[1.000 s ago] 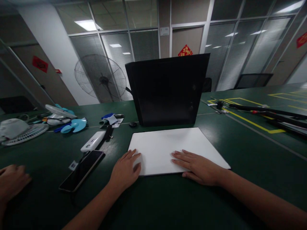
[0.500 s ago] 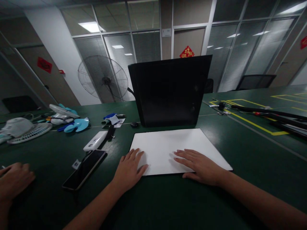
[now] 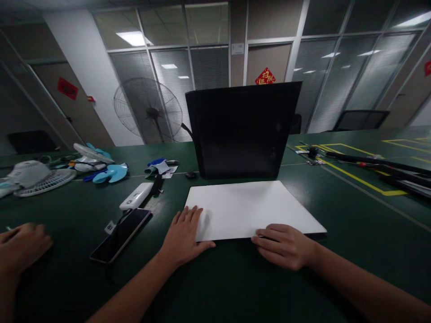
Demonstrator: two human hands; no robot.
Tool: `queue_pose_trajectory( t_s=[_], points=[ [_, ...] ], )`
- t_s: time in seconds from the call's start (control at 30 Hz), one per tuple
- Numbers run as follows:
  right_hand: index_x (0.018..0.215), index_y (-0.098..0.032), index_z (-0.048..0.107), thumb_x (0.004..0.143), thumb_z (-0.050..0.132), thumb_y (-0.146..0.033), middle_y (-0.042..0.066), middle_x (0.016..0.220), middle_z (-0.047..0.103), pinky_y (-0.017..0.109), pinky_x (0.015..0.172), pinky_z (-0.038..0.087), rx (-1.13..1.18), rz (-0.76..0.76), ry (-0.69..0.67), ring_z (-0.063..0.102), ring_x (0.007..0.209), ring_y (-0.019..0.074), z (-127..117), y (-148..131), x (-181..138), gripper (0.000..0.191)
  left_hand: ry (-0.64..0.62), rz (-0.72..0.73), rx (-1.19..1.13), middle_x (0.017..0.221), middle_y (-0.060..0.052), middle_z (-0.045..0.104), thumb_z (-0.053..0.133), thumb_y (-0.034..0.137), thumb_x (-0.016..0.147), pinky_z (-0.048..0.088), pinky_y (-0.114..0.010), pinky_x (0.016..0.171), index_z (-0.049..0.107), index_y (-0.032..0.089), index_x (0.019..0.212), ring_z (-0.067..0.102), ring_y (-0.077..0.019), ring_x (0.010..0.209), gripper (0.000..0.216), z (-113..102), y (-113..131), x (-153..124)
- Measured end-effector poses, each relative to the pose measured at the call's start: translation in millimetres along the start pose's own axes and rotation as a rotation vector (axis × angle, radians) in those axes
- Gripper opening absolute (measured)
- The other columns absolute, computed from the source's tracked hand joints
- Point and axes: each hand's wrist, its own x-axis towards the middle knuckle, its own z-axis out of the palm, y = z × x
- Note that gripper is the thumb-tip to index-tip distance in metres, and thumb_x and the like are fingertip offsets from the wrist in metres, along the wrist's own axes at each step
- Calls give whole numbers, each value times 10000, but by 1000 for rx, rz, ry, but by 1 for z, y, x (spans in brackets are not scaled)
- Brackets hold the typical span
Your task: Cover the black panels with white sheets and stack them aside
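Note:
A white rectangular sheet [image 3: 249,207] lies flat on the dark green table [image 3: 235,287] in front of me. My left hand [image 3: 183,235] rests on its near left corner with fingers stretched out and the thumb along the front edge. My right hand [image 3: 284,246] sits at the near right edge, fingers curled around that edge, which looks slightly raised. A black open-topped bag [image 3: 242,130] stands upright just behind the sheet.
A dark phone [image 3: 121,234] and a white power bank [image 3: 136,196] lie left of the sheet. Fan parts [image 3: 43,177] and blue blades [image 3: 109,172] sit at far left. Another person's hand [image 3: 20,246] rests at the left edge. Black rods [image 3: 380,163] lie at right.
My right hand has slid back off the sheet's top to its near edge and curled around it. My left hand has shifted slightly toward the corner.

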Motion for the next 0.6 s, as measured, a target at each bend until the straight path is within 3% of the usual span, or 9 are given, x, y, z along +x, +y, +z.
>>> queue_pose_trajectory(
  t_s=[0.1,0.27,0.37,0.47,0.6],
  points=[
    [909,-110,704,910,618,-133,142,1189,703,349,720,584,-31,-15,40,673,1095,271,-5,1,4,89,165,143,52,1609,-214,387,664,844,699,299,-653,1180,480,149,1478,331,-471,1479,1060,-3,3,-2],
    [878,-120,711,893,621,-105,133,1212,705,387,782,600,-107,16,95,652,1155,294,-15,5,10,93,345,340,52,1348,-162,651,747,374,841,526,-535,1004,600,172,1309,614,-364,1235,530,-9,18,-8],
    [892,-124,715,886,642,-110,127,1229,701,382,797,606,-128,30,86,648,1170,285,-17,7,11,75,382,394,37,1228,-140,699,753,364,851,569,-514,919,608,173,1279,668,-337,1110,491,-10,23,-7],
    [926,-116,718,879,663,-119,138,1248,692,393,820,610,-126,43,84,644,1184,292,-19,10,9,73,423,420,55,1234,-151,690,762,370,849,572,-519,911,604,164,1286,665,-347,1108,508,-9,23,-5],
    [952,-114,716,874,673,-110,132,1279,678,402,859,606,-116,86,83,634,1203,290,-22,13,6,89,555,455,137,1248,-160,688,634,152,922,573,-491,914,589,136,1325,665,-326,1118,405,-10,21,-3]
  ],
)
